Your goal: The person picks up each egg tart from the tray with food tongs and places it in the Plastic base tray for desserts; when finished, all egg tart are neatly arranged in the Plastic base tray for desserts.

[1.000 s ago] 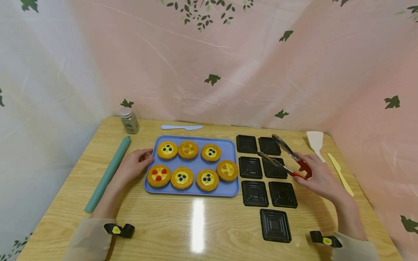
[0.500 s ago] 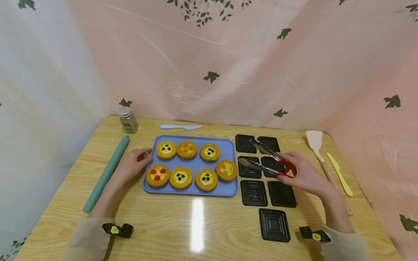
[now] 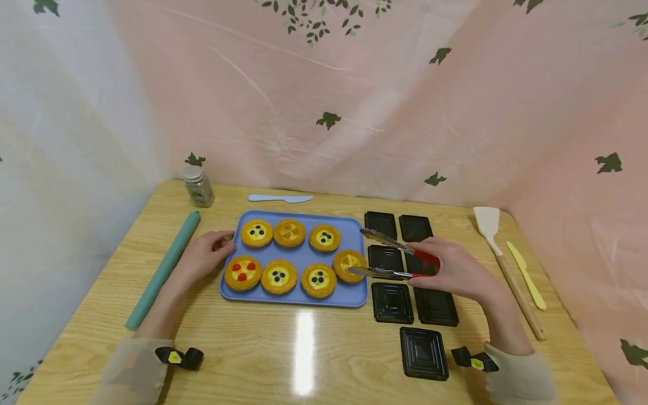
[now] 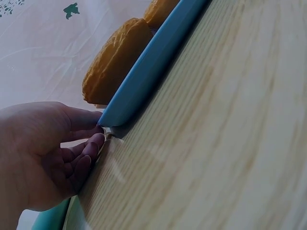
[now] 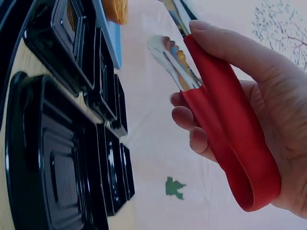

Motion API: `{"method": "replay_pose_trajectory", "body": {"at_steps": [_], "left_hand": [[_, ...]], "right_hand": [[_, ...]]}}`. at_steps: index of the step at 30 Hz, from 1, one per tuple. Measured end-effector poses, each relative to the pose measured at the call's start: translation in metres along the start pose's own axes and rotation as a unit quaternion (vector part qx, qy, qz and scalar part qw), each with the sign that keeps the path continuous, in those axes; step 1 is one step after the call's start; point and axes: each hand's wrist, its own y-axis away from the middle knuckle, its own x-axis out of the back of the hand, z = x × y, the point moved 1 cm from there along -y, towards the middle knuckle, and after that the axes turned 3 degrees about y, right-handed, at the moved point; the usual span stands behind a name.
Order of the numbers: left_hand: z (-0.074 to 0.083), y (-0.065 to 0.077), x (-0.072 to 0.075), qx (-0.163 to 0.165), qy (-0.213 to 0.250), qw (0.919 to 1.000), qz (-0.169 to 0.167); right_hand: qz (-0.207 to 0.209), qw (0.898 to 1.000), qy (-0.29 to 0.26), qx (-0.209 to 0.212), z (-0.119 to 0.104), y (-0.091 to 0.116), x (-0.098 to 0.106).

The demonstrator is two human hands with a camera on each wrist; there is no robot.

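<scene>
In the head view, my left hand (image 3: 203,256) holds the left edge of a blue tray (image 3: 304,254), thumb at the rim and fingers curled by its side. Several egg tarts lie on the tray in two rows, topped with blue dots, red pieces or yellow wedges. My right hand (image 3: 453,269) grips the red handles of metal tongs (image 3: 382,273). The tongs' arms are spread, with nothing between them. Their tips hang over the tray's right side, one overlapping the yellow-wedge tart (image 3: 349,263). The right wrist view shows my fingers round the red handles (image 5: 216,105).
Several black square trays (image 3: 392,302) stand right of the blue tray, partly under my right arm. A spatula (image 3: 487,222) and yellow knife (image 3: 526,275) lie farther right. A teal rolling pin (image 3: 164,270), jar (image 3: 199,187) and pale-blue knife (image 3: 280,198) lie left and behind.
My right hand has moved left with the tongs, from above the black trays to the blue tray's right side. My left hand has stayed at the tray's edge.
</scene>
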Motion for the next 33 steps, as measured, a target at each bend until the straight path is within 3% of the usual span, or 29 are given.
{"method": "replay_pose_trajectory", "body": {"at_steps": [12,33], "left_hand": [[-0.002,-0.001,0.001,-0.002,-0.008,1.0000,-0.003],[0.000,0.001,0.003,-0.003,-0.016,0.9999,-0.001]], "right_hand": [[-0.008,0.998,0.047,0.026,-0.004,-0.001,-0.007],[-0.033,0.997,0.056,0.041,-0.009,-0.007,-0.017]]}}
